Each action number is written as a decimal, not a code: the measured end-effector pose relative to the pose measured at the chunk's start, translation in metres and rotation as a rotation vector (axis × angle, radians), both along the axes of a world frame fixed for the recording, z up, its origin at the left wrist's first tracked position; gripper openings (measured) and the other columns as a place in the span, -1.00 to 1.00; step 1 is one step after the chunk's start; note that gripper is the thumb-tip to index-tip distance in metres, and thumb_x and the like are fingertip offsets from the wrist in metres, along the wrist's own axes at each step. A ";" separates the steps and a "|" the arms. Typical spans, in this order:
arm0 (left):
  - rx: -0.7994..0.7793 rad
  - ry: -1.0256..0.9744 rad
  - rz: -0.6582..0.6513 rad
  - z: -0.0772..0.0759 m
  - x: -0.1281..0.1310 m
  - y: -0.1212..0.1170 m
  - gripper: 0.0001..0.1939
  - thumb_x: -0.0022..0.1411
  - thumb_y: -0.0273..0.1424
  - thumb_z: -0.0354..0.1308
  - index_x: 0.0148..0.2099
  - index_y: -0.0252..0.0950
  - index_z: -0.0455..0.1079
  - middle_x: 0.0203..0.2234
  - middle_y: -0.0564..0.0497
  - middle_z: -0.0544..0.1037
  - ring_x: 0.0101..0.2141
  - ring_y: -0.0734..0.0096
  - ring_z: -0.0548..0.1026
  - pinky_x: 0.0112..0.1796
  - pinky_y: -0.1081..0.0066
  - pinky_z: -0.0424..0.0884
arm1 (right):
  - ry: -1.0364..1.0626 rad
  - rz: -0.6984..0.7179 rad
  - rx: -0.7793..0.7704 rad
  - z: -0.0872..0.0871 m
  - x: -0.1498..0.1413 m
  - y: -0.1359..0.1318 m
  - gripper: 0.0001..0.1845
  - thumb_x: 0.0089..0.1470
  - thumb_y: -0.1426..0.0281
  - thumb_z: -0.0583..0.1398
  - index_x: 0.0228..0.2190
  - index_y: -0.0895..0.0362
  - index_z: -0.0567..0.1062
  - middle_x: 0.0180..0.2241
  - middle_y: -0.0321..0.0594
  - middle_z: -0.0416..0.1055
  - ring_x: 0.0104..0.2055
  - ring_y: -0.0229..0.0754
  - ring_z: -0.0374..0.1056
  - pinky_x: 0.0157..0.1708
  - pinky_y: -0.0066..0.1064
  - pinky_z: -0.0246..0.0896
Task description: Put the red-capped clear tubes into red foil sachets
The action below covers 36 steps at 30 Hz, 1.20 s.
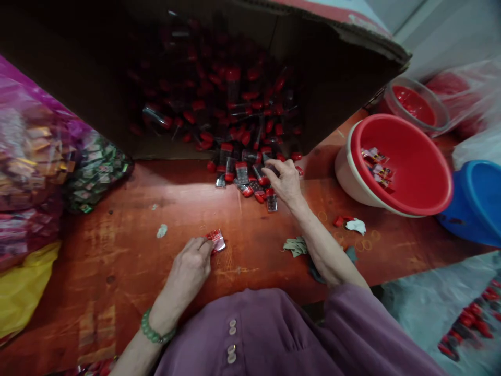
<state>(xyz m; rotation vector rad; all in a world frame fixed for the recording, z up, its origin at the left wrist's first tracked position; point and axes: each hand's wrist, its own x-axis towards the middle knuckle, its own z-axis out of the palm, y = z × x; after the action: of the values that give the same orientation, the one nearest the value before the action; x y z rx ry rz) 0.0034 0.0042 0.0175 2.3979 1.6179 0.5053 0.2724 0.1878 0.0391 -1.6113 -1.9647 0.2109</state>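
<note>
My left hand (192,263), with a green bead bracelet (151,330) at its wrist, is closed on a small red printed packet (217,239) low over the table. My right hand (287,180) reaches to the pile of small clear containers with red caps (241,172) at the mouth of the cardboard box (336,78). Its fingers bend over the right side of the pile. Whether they grip one of the containers is hidden. More of these containers fill the dark inside of the box.
Right of the box stand a red basin (415,156) holding a few small packets and a blue basin (477,198). Bags of packets (31,156) line the left side. Green scraps (296,246), white tissue (356,226) and rubber bands (366,245) lie on the wooden table (133,250).
</note>
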 end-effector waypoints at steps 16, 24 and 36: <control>-0.172 -0.708 0.219 0.036 0.013 0.021 -0.89 0.22 -0.38 0.26 -0.34 -0.23 0.61 -0.44 0.05 0.67 -0.42 0.48 0.58 -0.35 0.46 0.48 | 0.903 0.156 -0.462 0.039 -0.015 -0.097 -0.68 -0.04 0.16 0.40 -0.24 -0.02 0.54 -0.37 -0.36 0.51 -0.44 -0.28 0.44 -0.39 -0.36 0.49; -0.060 -0.770 0.119 0.038 0.015 0.017 -0.94 0.18 -0.44 0.31 -0.32 -0.30 0.61 -0.44 0.01 0.66 -0.44 0.49 0.58 -0.37 0.50 0.49 | 0.666 0.381 -0.318 0.039 -0.030 -0.121 -0.81 0.11 0.25 0.34 -0.23 0.00 0.52 -0.31 -0.30 0.54 -0.27 -0.22 0.50 -0.27 -0.36 0.44; -0.180 -0.815 0.080 0.014 0.018 0.010 -0.94 0.17 -0.41 0.32 -0.34 -0.27 0.62 -0.48 0.00 0.65 -0.47 0.46 0.57 -0.36 0.48 0.49 | 0.190 0.728 -0.445 0.047 -0.025 -0.110 -0.89 0.24 0.40 0.22 -0.19 0.11 0.52 -0.30 -0.23 0.55 -0.28 -0.24 0.47 -0.23 -0.43 0.34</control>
<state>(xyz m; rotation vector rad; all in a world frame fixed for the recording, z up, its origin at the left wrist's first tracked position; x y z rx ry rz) 0.0218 0.0145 0.0315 1.6486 1.2964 1.1102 0.2477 0.0783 0.0863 -0.9730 -2.3728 1.1032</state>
